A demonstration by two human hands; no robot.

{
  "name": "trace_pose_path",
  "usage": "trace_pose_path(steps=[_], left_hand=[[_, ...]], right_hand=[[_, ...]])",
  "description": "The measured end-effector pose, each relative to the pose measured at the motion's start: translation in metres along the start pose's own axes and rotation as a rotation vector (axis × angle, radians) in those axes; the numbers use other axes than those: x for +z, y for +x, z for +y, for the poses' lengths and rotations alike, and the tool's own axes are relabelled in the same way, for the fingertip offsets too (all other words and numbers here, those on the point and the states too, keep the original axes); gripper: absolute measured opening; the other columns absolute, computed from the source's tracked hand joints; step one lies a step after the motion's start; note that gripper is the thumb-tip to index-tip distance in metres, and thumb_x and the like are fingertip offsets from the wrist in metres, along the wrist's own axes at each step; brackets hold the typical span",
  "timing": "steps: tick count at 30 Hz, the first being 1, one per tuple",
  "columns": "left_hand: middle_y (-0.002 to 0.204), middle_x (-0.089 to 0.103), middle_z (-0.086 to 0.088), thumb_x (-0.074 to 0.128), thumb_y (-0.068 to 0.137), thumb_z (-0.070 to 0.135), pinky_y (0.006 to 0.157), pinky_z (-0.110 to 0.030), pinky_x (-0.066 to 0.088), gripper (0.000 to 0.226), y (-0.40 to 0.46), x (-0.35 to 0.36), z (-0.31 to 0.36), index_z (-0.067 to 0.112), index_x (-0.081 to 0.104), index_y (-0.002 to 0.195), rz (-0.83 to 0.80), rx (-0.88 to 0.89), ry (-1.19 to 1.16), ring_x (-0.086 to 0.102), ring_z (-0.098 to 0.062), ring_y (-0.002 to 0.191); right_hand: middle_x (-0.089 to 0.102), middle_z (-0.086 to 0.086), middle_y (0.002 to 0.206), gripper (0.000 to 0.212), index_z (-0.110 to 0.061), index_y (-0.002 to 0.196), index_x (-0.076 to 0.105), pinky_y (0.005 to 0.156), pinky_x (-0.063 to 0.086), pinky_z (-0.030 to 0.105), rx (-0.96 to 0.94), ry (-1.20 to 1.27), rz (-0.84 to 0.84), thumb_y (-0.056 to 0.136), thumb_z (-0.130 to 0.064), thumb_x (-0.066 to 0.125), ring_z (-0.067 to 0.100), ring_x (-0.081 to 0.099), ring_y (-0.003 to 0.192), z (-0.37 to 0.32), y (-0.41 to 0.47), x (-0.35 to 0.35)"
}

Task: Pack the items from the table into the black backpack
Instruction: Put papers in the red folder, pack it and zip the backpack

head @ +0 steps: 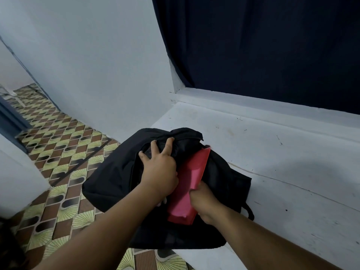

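Note:
The black backpack (113, 178) lies on the near left corner of the white table (292, 172), partly hanging over the edge. My left hand (159, 168) presses on the backpack's upper flap with fingers spread. My right hand (204, 203) grips the near end of a flat red item (191, 172). The red item slants into the backpack's opening, its far end pointing up and right. A bit of something white shows under my left wrist.
A pale wall stands behind the backpack and a dark blue curtain (272, 45) hangs over the table's far side. Patterned floor tiles (58, 152) spread to the left and below. A sandal (165, 254) lies on the floor under the table's edge.

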State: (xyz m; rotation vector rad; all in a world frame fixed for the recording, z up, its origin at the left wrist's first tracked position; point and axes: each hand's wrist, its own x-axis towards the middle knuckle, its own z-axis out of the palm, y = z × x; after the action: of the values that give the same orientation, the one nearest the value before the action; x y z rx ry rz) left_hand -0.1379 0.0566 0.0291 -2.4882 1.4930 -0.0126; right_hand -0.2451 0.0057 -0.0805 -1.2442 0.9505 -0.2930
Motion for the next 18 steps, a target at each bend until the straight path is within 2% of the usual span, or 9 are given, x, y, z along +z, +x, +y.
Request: trace_pose_path(steps=[3,5,7,9,12,13,15,16,18], left_hand=[[0.168,-0.010,-0.001,0.060,0.093,0.037,0.108,-0.077,0.020,0.027,-0.002,0.007,0.006,0.023,0.072,0.114,-0.042,0.025,0.060,-0.002,-0.051,0.148],[0.168,-0.008,-0.001,0.059,0.095,0.038,0.107,-0.075,0.022,0.024,-0.005,0.009,0.013,0.027,0.071,0.112,-0.073,0.050,0.057,-0.001,-0.051,0.148],[0.168,0.006,0.005,0.058,0.096,0.044,0.107,-0.065,0.031,0.020,-0.008,0.004,0.018,0.033,0.071,0.106,-0.043,0.082,-0.064,0.009,-0.045,0.148],[0.161,0.031,0.012,0.060,0.094,0.044,0.101,-0.049,0.041,0.019,-0.008,-0.004,0.016,0.035,0.069,0.108,0.077,0.096,-0.291,0.033,-0.032,0.142],[0.114,0.072,0.011,0.065,0.090,0.036,0.084,-0.036,0.055,0.022,-0.003,-0.016,-0.001,0.031,0.068,0.111,0.425,0.118,-0.610,0.068,-0.020,0.103],[0.100,0.075,0.008,0.065,0.089,0.033,0.079,-0.036,0.057,0.020,-0.001,-0.018,-0.008,0.028,0.070,0.107,0.558,0.109,-0.662,0.071,-0.021,0.091],[0.094,0.074,0.003,0.067,0.090,0.026,0.079,-0.038,0.055,0.014,0.000,-0.018,-0.023,0.023,0.071,0.103,0.731,0.044,-0.687,0.068,-0.025,0.088],[0.096,0.072,0.002,0.067,0.091,0.026,0.080,-0.038,0.052,0.013,0.000,-0.017,-0.028,0.022,0.071,0.103,0.731,-0.014,-0.684,0.065,-0.025,0.091],[0.089,0.070,0.003,0.067,0.093,0.037,0.075,-0.032,0.047,0.016,0.000,-0.010,-0.034,0.022,0.071,0.096,0.549,-0.141,-0.711,0.063,-0.020,0.086]], right_hand=[[0.075,0.014,0.103,0.024,-0.018,0.107,0.067,0.092,0.055,0.056,0.044,-0.001,-0.057,0.095,-0.010,0.048,0.035,0.070,0.101,-0.005,-0.007,-0.015],[0.075,0.013,0.102,0.021,-0.016,0.109,0.066,0.087,0.059,0.051,0.019,-0.033,-0.071,0.098,-0.008,0.049,0.031,0.073,0.095,-0.007,-0.011,-0.031],[0.074,0.012,0.101,0.023,-0.012,0.120,0.060,0.082,0.062,0.043,-0.025,-0.087,-0.077,0.099,-0.009,0.051,0.026,0.074,0.088,-0.005,-0.017,-0.049],[0.070,0.005,0.107,0.038,-0.014,0.138,0.047,0.075,0.061,0.032,-0.087,-0.176,-0.044,0.100,-0.014,0.053,0.020,0.074,0.083,0.002,-0.025,-0.064],[0.066,-0.008,0.114,0.045,-0.020,0.143,0.045,0.076,0.059,0.026,-0.306,-0.392,0.103,0.099,-0.014,0.054,0.009,0.071,0.083,0.011,-0.041,-0.080],[0.067,-0.011,0.115,0.042,-0.023,0.140,0.050,0.082,0.058,0.024,-0.384,-0.466,0.140,0.099,-0.014,0.055,0.003,0.069,0.088,0.014,-0.047,-0.084],[0.066,-0.018,0.114,0.037,-0.027,0.133,0.058,0.090,0.052,0.016,-0.489,-0.545,0.169,0.098,-0.015,0.055,-0.007,0.063,0.100,0.019,-0.056,-0.091],[0.066,-0.020,0.113,0.034,-0.027,0.131,0.060,0.093,0.050,0.014,-0.512,-0.543,0.173,0.099,-0.017,0.056,-0.009,0.061,0.104,0.023,-0.059,-0.095],[0.067,-0.020,0.112,0.030,-0.027,0.129,0.061,0.095,0.050,0.016,-0.503,-0.484,0.167,0.100,-0.023,0.056,-0.009,0.060,0.107,0.029,-0.066,-0.101]])
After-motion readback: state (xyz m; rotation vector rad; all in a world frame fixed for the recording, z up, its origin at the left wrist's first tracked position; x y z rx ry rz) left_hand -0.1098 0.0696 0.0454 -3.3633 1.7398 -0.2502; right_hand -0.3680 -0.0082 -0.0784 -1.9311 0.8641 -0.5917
